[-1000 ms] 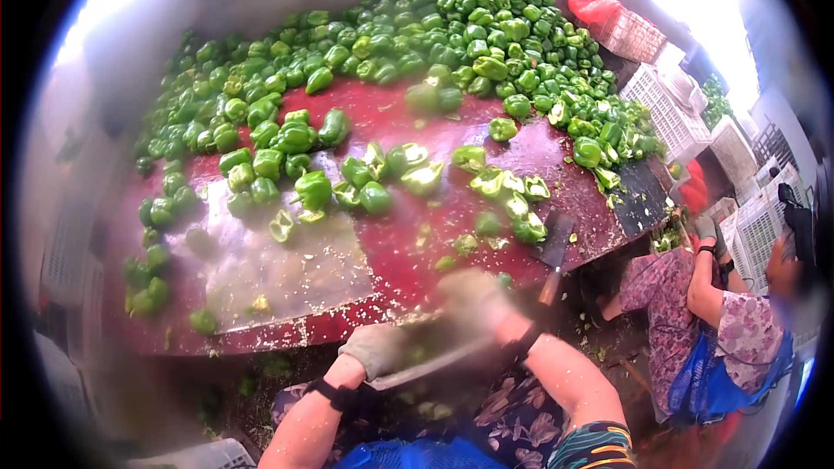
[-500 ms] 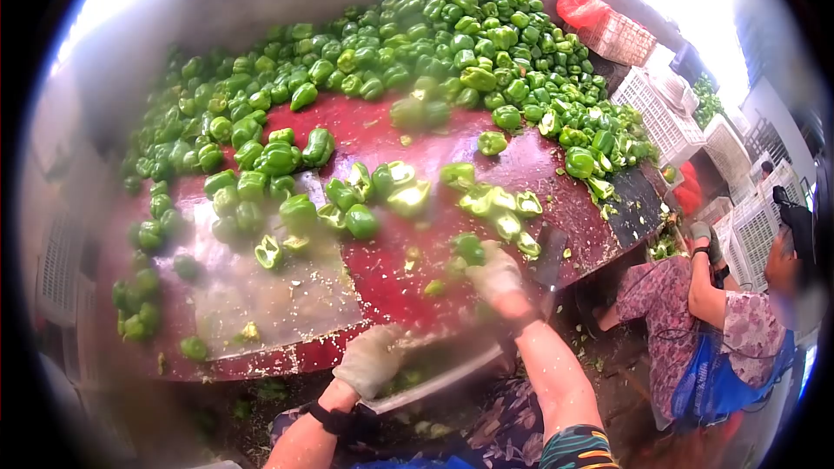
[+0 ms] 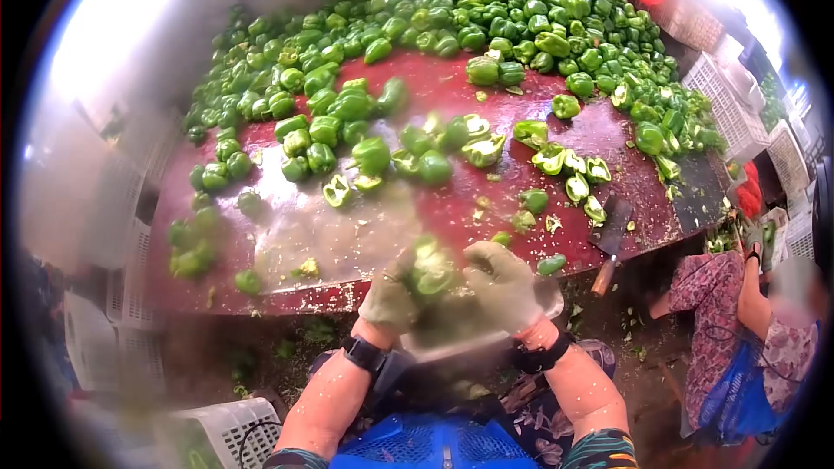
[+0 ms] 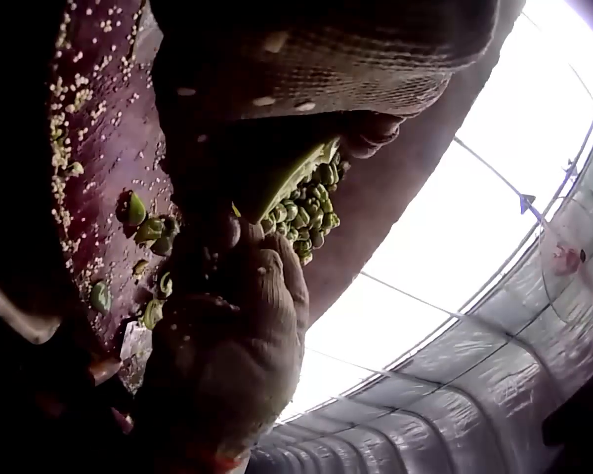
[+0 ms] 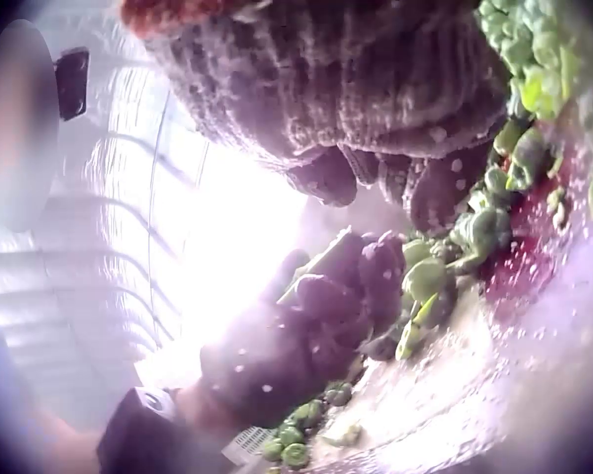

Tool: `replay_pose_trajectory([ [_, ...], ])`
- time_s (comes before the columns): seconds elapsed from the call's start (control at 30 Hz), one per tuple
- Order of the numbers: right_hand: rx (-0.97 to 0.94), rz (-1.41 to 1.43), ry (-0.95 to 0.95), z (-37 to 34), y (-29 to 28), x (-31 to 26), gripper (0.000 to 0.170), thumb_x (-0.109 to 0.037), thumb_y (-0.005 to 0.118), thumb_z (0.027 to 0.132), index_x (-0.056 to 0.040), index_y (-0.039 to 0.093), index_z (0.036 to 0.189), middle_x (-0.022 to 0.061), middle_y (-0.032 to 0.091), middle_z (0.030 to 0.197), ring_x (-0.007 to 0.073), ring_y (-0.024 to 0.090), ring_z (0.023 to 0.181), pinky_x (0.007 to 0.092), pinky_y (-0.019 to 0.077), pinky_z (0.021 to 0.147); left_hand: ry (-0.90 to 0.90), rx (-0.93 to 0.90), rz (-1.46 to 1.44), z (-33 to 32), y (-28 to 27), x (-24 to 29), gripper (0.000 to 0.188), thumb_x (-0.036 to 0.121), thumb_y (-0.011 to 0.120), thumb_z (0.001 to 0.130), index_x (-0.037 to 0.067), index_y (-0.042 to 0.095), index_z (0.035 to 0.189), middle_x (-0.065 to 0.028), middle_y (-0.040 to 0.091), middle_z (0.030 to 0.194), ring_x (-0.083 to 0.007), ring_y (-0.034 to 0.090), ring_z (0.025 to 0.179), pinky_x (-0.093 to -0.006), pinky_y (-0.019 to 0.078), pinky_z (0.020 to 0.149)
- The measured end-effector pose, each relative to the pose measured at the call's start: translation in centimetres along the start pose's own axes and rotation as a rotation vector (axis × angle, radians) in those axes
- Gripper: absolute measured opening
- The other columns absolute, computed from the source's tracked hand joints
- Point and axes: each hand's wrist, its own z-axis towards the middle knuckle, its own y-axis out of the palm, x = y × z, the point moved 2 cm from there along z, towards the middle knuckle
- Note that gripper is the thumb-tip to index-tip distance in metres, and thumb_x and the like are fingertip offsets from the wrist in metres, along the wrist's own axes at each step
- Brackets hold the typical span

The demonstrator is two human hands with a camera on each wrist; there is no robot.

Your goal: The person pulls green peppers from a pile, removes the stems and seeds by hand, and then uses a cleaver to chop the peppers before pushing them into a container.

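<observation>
- Head view: table point(image 3: 417, 78) carries heaped whole green bell peppers point(image 3: 530, 10); most work appears outstanding.
- Cut pepper pieces point(image 3: 576, 187): one small cluster, apparently finished.
- Left hand point(image 3: 389, 300) grips an opened bell pepper point(image 3: 433, 271) near the table's front edge; right hand point(image 3: 504, 288) beside it, contents indeterminable.
- Right wrist view shows left fingers point(image 5: 381, 272) curled round it, blurred in head view.

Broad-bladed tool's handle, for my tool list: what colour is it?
The handle is orange-brown; it shows best in the head view.
</observation>
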Motion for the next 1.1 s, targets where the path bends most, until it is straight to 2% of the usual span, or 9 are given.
replay_pose_trajectory([
  [0.23,-0.133,-0.426,-0.479,0.5,0.9,-0.9,0.024,-0.012,0.061,0.083,-0.012,0.063,0.107,0.0108,0.066,0.093,0.0312,0.064,0.09,0.0404,0.0525,0.08,0.027,-0.058,0.133,0.2,0.8,-0.4,0.042,0.032,0.048,0.104,0.01,0.048,0.139,-0.0086,0.063,0.113,-0.0184,0.061,0.092,-0.035,0.0521,0.08],
  [0.37,-0.391,-0.724,-0.286,0.8,2.3,-0.9,0.023,-0.017,0.057,0.084,-0.0099,0.063,0.105,0.0095,0.065,0.086,0.0283,0.064,0.081,0.0396,0.0518,0.069,0.055,0.103,0.347,-0.1,2.5,-1.0,0.038,0.034,0.047,0.105,0.009,0.053,0.133,-0.0009,0.062,0.097,-0.0076,0.054,0.07,-0.0218,0.0439,0.062],
  [0.57,-0.519,-0.875,-0.218,0.0,4.0,-0.2,0.02,-0.019,0.055,0.083,-0.0071,0.061,0.099,0.0079,0.066,0.08,0.0257,0.066,0.076,0.0381,0.0522,0.063,0.418,0.078,1.036,1.3,-2.3,-2.4,0.032,0.033,0.046,0.105,0.008,0.061,0.12,0.0052,0.06,0.084,-0.0037,0.048,0.06,-0.0192,0.0386,0.053],
  [0.7,-0.402,-0.695,-0.209,0.2,4.8,1.0,0.02,-0.02,0.056,0.084,-0.0075,0.063,0.099,0.0119,0.066,0.079,0.0304,0.066,0.076,0.042,0.0529,0.067,0.433,0.058,0.959,2.2,-3.8,-2.9,0.029,0.025,0.046,0.105,0.004,0.062,0.116,0.0004,0.063,0.094,-0.0083,0.055,0.078,-0.0223,0.046,0.07],
  [0.87,-0.365,-0.397,-0.112,0.6,4.1,1.6,0.021,-0.022,0.064,0.082,-0.0089,0.064,0.099,0.0197,0.067,0.085,0.0372,0.065,0.081,0.0453,0.0528,0.073,0.424,-0.042,1.11,1.7,-2.8,-1.6,0.027,0.015,0.05,0.101,0.0,0.058,0.123,-0.0017,0.063,0.097,-0.0093,0.056,0.078,-0.0241,0.0474,0.069],
  [0.97,-0.301,0.195,0.258,1.6,2.6,-0.2,0.013,-0.004,0.057,0.084,-0.0055,0.064,0.096,0.0095,0.069,0.084,0.0237,0.069,0.079,0.0349,0.0537,0.068,0.102,0.101,0.632,-0.2,1.6,-0.1,0.036,0.004,0.052,0.095,-0.002,0.052,0.131,-0.0057,0.063,0.1,-0.0134,0.059,0.079,-0.0263,0.051,0.069],
  [1.0,-0.269,0.453,0.445,1.5,2.3,-0.6,0.014,-0.001,0.055,0.085,-0.0049,0.063,0.095,0.0067,0.069,0.084,0.0201,0.069,0.078,0.0325,0.0536,0.066,0.047,0.129,0.484,-0.5,2.5,0.4,0.043,-0.002,0.051,0.091,-0.004,0.049,0.134,-0.0089,0.062,0.102,-0.0171,0.062,0.081,-0.0278,0.0542,0.071],
  [1.03,-0.254,0.582,0.447,1.7,2.6,0.2,0.018,0.005,0.048,0.085,-0.0034,0.062,0.094,0.0011,0.064,0.083,0.0105,0.063,0.072,0.0253,0.0512,0.059,0.043,0.115,0.488,-0.7,2.8,0.7,0.047,-0.006,0.05,0.088,-0.004,0.048,0.135,-0.011,0.062,0.105,-0.0197,0.064,0.083,-0.0297,0.0562,0.072],
  [1.1,-0.288,0.777,0.62,1.6,2.0,0.6,0.016,0.003,0.052,0.086,-0.0055,0.062,0.095,0.0012,0.062,0.083,0.008,0.058,0.064,0.0225,0.0496,0.054,0.023,0.088,0.434,-1.0,2.8,1.2,0.053,-0.01,0.048,0.083,-0.004,0.047,0.135,-0.014,0.061,0.108,-0.023,0.065,0.085,-0.0327,0.0588,0.071],
])
